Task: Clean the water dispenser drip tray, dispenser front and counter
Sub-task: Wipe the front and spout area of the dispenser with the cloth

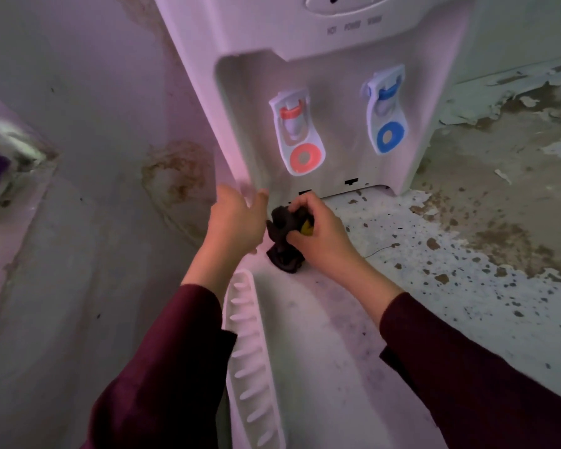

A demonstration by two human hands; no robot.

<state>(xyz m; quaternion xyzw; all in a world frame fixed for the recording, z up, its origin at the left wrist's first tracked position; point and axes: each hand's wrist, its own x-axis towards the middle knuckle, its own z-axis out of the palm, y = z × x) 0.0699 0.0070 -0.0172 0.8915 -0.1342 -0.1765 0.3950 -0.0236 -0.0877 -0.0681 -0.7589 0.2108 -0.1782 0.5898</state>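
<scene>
The drip tray [250,358], a white slotted grille, lies off the dispenser on the surface near its left edge, running from just behind the left forearm toward the near edge. Whether it is already clean cannot be told; its slots look pale and free of dark marks. The recess at the dispenser's foot, where the tray would sit, stands open, so putting it back is judged to be left.

A dark cloth [284,236] with a bit of yellow showing is bunched on the surface just in front of that recess. The right hand [318,233] has its fingers curled and clamped on the cloth. The left hand [237,218] is beside it, fingers apart and fairly straight, reaching toward the lower left corner of the dispenser front [337,124]; whether it touches is unclear.

The surface [467,270] to the right is heavily speckled with brown spots and flaking patches, which may be worn paint and not dirt. The counter step looks barely begun, and the front shows no clear sign either way.

Count: one tray, one cloth, one dispenser, two taps, namely one red tap [297,137] and one blue tap [386,111], and two hands.
</scene>
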